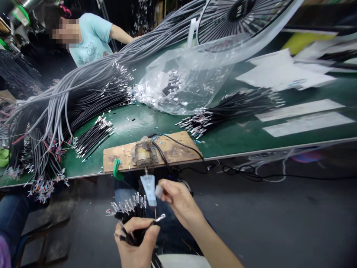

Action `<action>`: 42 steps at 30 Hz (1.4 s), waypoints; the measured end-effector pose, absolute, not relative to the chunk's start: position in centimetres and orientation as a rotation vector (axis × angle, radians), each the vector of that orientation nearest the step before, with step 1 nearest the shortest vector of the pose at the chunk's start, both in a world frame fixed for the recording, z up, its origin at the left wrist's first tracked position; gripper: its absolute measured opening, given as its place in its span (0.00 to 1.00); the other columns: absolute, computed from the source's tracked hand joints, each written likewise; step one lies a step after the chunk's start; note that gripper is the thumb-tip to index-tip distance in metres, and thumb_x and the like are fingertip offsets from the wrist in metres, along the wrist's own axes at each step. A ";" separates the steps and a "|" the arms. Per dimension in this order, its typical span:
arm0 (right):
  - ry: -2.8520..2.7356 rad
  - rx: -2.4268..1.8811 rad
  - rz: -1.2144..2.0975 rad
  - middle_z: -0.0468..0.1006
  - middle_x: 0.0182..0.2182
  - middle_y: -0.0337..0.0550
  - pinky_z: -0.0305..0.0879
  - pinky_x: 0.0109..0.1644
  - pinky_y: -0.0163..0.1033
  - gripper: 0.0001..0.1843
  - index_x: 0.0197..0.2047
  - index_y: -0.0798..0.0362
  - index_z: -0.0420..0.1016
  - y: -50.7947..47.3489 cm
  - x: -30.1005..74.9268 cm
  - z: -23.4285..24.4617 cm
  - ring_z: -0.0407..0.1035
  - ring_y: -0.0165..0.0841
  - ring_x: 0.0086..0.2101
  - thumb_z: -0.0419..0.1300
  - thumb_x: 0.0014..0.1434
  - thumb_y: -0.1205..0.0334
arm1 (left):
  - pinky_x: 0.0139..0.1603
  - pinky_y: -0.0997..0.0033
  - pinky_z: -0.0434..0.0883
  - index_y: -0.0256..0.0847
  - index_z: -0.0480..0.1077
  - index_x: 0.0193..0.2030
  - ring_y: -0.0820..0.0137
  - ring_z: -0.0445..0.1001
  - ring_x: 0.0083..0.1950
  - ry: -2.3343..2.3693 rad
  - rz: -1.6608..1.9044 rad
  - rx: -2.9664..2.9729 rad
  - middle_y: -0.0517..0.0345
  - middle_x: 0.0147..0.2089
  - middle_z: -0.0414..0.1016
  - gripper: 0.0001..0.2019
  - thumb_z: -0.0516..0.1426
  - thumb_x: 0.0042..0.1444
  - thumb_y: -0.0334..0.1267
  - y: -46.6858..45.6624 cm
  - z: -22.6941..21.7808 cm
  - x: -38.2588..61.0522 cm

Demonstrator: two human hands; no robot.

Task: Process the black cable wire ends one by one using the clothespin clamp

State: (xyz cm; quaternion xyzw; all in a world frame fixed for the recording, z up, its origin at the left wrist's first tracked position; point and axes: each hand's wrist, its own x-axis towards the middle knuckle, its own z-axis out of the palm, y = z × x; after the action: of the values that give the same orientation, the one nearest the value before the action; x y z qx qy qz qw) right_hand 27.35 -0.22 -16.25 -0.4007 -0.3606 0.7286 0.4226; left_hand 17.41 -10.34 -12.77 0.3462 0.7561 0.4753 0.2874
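My left hand [137, 238] is wrapped around a bundle of black cables [128, 213] with silvery, stripped-looking tips fanning out at the top. One cable tip [160, 217] sticks out to the right above the thumb. Just above it, a light-blue tapered piece [149, 190] with a thin metal rod reaches down from a small motor-like device [144, 153]; whether rod and tip touch is unclear. My right hand [176, 200] is closed in a pinch beside the blue piece. Something pale and greyish [158, 191] shows at its fingertips, too blurred to name.
The device sits on a wooden board [178, 147] at the edge of a green table [231, 143], beside a green clip [117, 169]. Beyond lie black cable bundles [93, 137], grey cables [92, 72], a clear plastic bag [192, 80], papers [287, 70] and a fan [240, 15]. A co-worker [92, 39] is across the table.
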 end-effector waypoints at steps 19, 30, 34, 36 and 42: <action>-1.682 -0.827 1.555 0.73 0.28 0.42 0.63 0.34 0.35 0.09 0.21 0.54 0.69 -5.7 26.0 -15.5 0.67 0.33 0.31 0.60 0.48 0.73 | 0.54 0.64 0.68 0.37 0.77 0.44 0.58 0.73 0.51 1.715 1.218 0.749 0.46 0.48 0.77 0.15 0.58 0.48 0.34 -10.9 -15.8 17.6; -1.391 -1.041 1.245 0.60 0.17 0.37 0.53 0.22 0.33 0.17 0.17 0.54 0.65 -4.6 26.6 -16.7 0.56 0.28 0.20 0.57 0.55 0.60 | 0.23 0.75 0.64 0.37 0.69 0.22 0.75 0.64 0.21 1.695 1.230 0.548 0.61 0.18 0.65 0.12 0.62 0.42 0.44 -11.4 -16.9 17.3; -1.375 -0.991 1.053 0.62 0.19 0.38 0.56 0.27 0.35 0.15 0.19 0.54 0.63 -5.1 25.9 -16.4 0.59 0.30 0.24 0.54 0.57 0.65 | 0.16 0.78 0.50 0.39 0.63 0.23 0.81 0.48 0.15 1.591 1.202 0.444 0.69 0.14 0.47 0.22 0.56 0.47 0.59 -11.2 -16.8 18.1; -1.332 -0.926 1.134 0.64 0.21 0.40 0.57 0.28 0.35 0.15 0.21 0.54 0.64 -5.1 25.9 -16.6 0.60 0.31 0.25 0.54 0.58 0.63 | 0.16 0.79 0.47 0.40 0.60 0.23 0.82 0.45 0.15 1.539 1.191 0.410 0.69 0.14 0.44 0.24 0.54 0.46 0.62 -11.2 -16.7 18.4; -1.107 -0.846 1.624 0.63 0.23 0.39 0.59 0.29 0.34 0.19 0.23 0.55 0.68 -4.3 26.7 -17.5 0.60 0.29 0.25 0.57 0.56 0.49 | 0.15 0.79 0.43 0.40 0.58 0.20 0.84 0.42 0.13 1.479 1.165 0.370 0.70 0.12 0.42 0.26 0.55 0.44 0.63 -11.2 -16.1 18.2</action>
State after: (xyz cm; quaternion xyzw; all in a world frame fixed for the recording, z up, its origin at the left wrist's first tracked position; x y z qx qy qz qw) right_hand 26.67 -4.32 -17.53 -0.3467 -0.4537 0.6659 0.4802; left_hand 18.20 -11.23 -16.14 0.1580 0.6312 0.4970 0.5741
